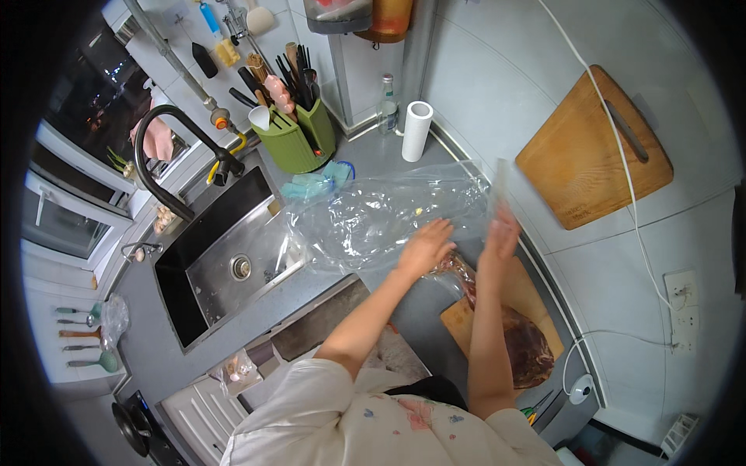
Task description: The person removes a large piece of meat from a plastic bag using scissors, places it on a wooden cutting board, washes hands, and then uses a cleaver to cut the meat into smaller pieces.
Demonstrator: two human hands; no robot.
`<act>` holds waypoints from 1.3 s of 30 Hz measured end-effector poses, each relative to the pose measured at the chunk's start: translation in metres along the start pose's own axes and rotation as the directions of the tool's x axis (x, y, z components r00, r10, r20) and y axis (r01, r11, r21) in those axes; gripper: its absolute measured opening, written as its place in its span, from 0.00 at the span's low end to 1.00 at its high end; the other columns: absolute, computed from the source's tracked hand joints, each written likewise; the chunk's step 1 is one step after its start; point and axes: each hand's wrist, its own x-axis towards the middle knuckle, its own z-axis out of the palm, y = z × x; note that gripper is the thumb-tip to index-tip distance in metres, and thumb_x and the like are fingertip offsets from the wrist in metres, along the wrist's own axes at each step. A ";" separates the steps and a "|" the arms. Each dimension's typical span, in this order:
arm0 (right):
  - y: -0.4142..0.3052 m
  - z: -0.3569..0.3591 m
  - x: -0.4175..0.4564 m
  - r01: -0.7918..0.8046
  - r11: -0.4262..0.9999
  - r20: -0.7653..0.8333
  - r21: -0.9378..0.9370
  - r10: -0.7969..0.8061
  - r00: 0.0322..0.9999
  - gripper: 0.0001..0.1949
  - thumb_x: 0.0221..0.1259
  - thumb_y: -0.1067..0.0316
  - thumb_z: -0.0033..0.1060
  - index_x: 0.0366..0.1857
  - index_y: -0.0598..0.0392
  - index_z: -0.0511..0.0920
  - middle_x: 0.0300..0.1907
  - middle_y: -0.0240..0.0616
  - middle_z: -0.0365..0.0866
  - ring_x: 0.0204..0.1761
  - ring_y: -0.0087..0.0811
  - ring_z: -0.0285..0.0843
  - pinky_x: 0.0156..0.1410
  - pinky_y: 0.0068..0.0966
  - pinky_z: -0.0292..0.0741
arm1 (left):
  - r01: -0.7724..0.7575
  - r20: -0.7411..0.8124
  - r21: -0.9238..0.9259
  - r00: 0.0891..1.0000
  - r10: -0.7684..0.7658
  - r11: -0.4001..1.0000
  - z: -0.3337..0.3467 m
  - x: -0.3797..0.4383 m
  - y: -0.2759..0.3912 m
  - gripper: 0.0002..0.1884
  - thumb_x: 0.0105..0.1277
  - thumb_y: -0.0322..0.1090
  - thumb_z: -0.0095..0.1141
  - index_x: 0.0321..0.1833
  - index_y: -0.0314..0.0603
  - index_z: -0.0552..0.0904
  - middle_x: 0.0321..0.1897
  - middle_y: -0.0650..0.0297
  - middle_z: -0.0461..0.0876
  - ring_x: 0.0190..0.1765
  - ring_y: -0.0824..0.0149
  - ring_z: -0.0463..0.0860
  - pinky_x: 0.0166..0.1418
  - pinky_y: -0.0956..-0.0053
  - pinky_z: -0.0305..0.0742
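A large clear plastic bag point(367, 215) lies spread across the grey counter, its left part overhanging the sink. My left hand point(428, 247) rests palm down on the plastic with fingers extended, beside the thin end of a leg of dark cured meat point(527, 349). The meat lies aslant on a wooden cutting board point(457, 320), its thin end reaching past the board toward the bag. My right hand point(501, 233) is motion-blurred at the bag's right edge, where some plastic stands up. Its grip is unclear, and my right forearm covers part of the meat.
To the left is a steel sink point(218, 291) with a black faucet point(175, 116). Behind the bag stand a green utensil holder point(297, 140), a paper roll point(417, 131) and a glass bottle point(387, 108). Another wooden board point(594, 151) leans on the wall. Scissors point(530, 415) lie near the meat.
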 end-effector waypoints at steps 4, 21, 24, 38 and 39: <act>0.048 0.035 0.007 0.380 0.824 0.353 -0.419 -0.238 0.905 0.17 0.65 0.62 0.52 0.56 0.54 0.73 0.62 0.41 0.70 0.69 0.47 0.56 0.72 0.39 0.56 | 0.192 -0.513 0.125 0.852 -0.102 0.973 -0.101 -0.039 -0.017 0.09 0.58 0.26 0.54 0.42 0.39 0.79 0.38 0.55 0.79 0.44 0.53 0.75 0.50 0.62 0.68; 0.124 0.316 -0.009 0.268 0.603 0.545 -0.752 0.338 0.768 0.18 0.50 0.49 0.64 0.34 0.52 0.84 0.40 0.42 0.84 0.55 0.43 0.67 0.58 0.34 0.68 | -0.064 0.487 -0.870 0.026 -0.873 -0.488 -0.187 -0.183 -0.283 0.46 0.55 0.70 0.52 0.70 0.48 0.60 0.69 0.54 0.60 0.69 0.46 0.59 0.66 0.33 0.50; 0.131 0.334 -0.011 0.279 0.449 0.492 -0.849 0.479 0.727 0.16 0.47 0.48 0.66 0.30 0.51 0.86 0.38 0.40 0.84 0.54 0.42 0.67 0.58 0.32 0.68 | -0.189 0.571 -0.798 0.064 -0.818 -0.572 -0.178 -0.199 -0.309 0.26 0.61 0.45 0.55 0.61 0.45 0.68 0.60 0.52 0.68 0.58 0.46 0.71 0.56 0.41 0.70; 0.142 0.308 -0.006 -0.664 0.514 0.263 0.543 0.647 0.716 0.07 0.60 0.70 0.59 0.40 0.54 0.76 0.42 0.32 0.80 0.44 0.24 0.76 0.51 0.24 0.71 | 0.261 -0.578 -0.630 0.471 -0.666 0.731 -0.257 -0.095 -0.117 0.28 0.64 0.17 0.46 0.68 0.38 0.59 0.60 0.55 0.71 0.58 0.63 0.74 0.61 0.72 0.69; 0.133 0.303 -0.002 -0.607 0.501 0.260 0.617 0.598 0.758 0.07 0.60 0.70 0.59 0.41 0.55 0.76 0.41 0.32 0.80 0.43 0.24 0.76 0.51 0.23 0.70 | 0.259 -0.548 -0.597 0.559 -0.622 0.759 -0.250 -0.094 -0.109 0.30 0.61 0.15 0.46 0.68 0.37 0.60 0.62 0.53 0.70 0.63 0.61 0.72 0.63 0.70 0.67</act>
